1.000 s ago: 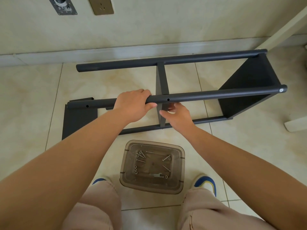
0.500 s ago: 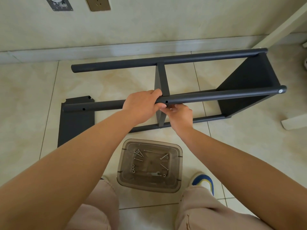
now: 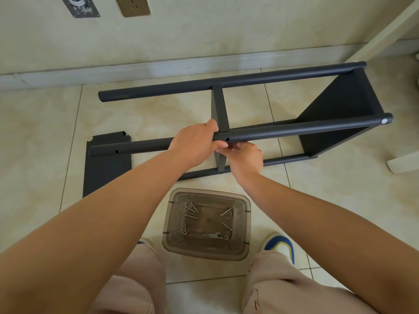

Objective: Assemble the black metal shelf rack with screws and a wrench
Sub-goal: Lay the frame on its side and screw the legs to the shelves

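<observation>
The black metal shelf rack point(image 3: 340, 109) lies on its side on the tiled floor, one shelf panel fixed at its right end. My left hand point(image 3: 195, 141) grips the near upper tube point(image 3: 294, 130) beside a screw hole point(image 3: 227, 139). My right hand point(image 3: 243, 155) is just under that hole, fingers curled against the middle shelf panel point(image 3: 219, 109); what they hold is hidden. A loose black shelf panel point(image 3: 106, 168) lies flat at the left. Several screws and a small wrench point(image 3: 212, 235) lie in a clear brown plastic box point(image 3: 207, 223) by my feet.
The wall and its skirting run along the far side, with a socket plate point(image 3: 132, 5) above. A white furniture leg point(image 3: 402, 163) stands at the right. My knees and shoes flank the box at the bottom.
My left hand has slid right along the tube toward the middle panel. My right hand has risen until it is just under the screw hole.
</observation>
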